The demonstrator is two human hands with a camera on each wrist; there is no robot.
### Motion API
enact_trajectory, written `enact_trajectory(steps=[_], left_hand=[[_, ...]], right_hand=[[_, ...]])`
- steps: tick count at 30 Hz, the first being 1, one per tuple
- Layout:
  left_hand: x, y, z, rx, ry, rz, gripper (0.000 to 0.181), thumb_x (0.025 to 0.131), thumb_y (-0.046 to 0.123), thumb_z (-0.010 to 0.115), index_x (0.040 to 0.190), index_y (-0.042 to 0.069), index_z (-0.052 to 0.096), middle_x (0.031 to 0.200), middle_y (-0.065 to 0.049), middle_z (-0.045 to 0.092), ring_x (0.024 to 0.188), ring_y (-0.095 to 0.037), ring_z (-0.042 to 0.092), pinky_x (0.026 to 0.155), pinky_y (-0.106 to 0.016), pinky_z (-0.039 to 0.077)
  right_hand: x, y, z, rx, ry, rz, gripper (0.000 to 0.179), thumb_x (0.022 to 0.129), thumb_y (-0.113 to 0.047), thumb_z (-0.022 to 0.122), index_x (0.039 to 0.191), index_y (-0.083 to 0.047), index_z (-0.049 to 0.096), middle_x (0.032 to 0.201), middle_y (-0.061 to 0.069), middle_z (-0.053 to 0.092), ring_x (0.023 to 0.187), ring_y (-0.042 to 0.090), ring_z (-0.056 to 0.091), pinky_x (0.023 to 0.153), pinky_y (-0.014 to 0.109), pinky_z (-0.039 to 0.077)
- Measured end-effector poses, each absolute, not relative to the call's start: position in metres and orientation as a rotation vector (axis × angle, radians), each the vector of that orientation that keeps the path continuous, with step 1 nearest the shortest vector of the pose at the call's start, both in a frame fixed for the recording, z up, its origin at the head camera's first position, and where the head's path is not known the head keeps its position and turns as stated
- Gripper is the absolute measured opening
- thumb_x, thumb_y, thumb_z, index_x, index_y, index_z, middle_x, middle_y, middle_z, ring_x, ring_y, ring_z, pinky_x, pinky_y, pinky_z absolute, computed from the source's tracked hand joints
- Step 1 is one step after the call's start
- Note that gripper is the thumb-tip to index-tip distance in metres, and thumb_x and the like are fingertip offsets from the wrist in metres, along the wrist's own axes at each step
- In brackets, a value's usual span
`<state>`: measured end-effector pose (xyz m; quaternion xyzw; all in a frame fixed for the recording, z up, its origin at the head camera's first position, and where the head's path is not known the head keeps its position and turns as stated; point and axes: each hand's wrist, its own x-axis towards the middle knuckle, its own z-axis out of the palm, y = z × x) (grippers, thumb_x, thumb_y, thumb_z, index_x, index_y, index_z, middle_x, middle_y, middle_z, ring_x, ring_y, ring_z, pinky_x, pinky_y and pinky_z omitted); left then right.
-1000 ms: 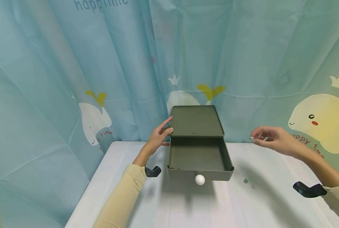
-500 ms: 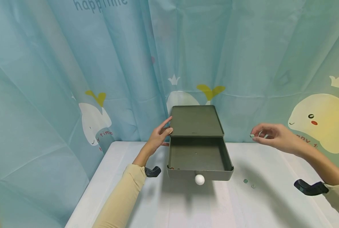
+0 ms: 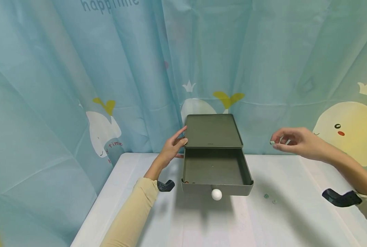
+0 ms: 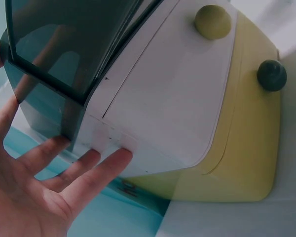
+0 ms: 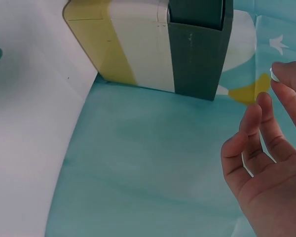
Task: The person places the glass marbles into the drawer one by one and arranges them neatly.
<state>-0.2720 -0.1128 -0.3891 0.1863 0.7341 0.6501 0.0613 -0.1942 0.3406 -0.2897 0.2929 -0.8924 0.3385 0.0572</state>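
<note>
A drawer box with a dark green top tier, a white tier and a yellow tier stands on the table. Its green drawer, with a white knob, is pulled out; small reddish bits lie inside near its front left corner. My left hand rests against the box's left side, thumb at the top edge, fingers extended along the wall. Out to the right, above the table, my right hand pinches a small pale green bead between thumb and index finger; its other fingers are loosely bent.
Two small green beads, one darker and one paler, lie on the white table right of the drawer. A blue-green curtain with whale prints hangs behind the table and along its left side.
My right hand has risen slightly, still pinching the bead, which looks turned between the fingertips. The left hand, the box and the beads on the table have stayed put.
</note>
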Motion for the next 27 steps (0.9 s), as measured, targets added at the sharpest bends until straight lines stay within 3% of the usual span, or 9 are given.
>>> enact_trajectory(steps=[6, 27], left_hand=[[-0.273, -0.112, -0.390, 0.557, 2.197, 1.976, 0.059, 0.102, 0.037, 0.059, 0.157, 0.043, 0.040, 0.157, -0.013, 0.045, 0.138, -0.034, 0.050, 0.086, -0.055, 0.058], [-0.273, -0.113, -0.390, 0.552, 2.195, 1.969, 0.059, 0.102, 0.037, 0.059, 0.158, 0.044, 0.039, 0.157, -0.013, 0.045, 0.139, -0.033, 0.049, 0.087, -0.056, 0.058]], right_hand=[[-0.197, 0.335, -0.282, 0.991, -2.681, 1.002, 0.019, 0.091, -0.004, 0.076, 0.103, -0.019, 0.072, 0.090, 0.004, 0.069, 0.076, 0.012, 0.063, 0.061, 0.025, 0.050], [-0.213, 0.285, -0.251, 1.195, -2.745, 0.984, 0.013, 0.094, -0.011, 0.076, 0.103, -0.020, 0.072, 0.091, -0.004, 0.069, 0.076, 0.015, 0.063, 0.065, 0.026, 0.053]])
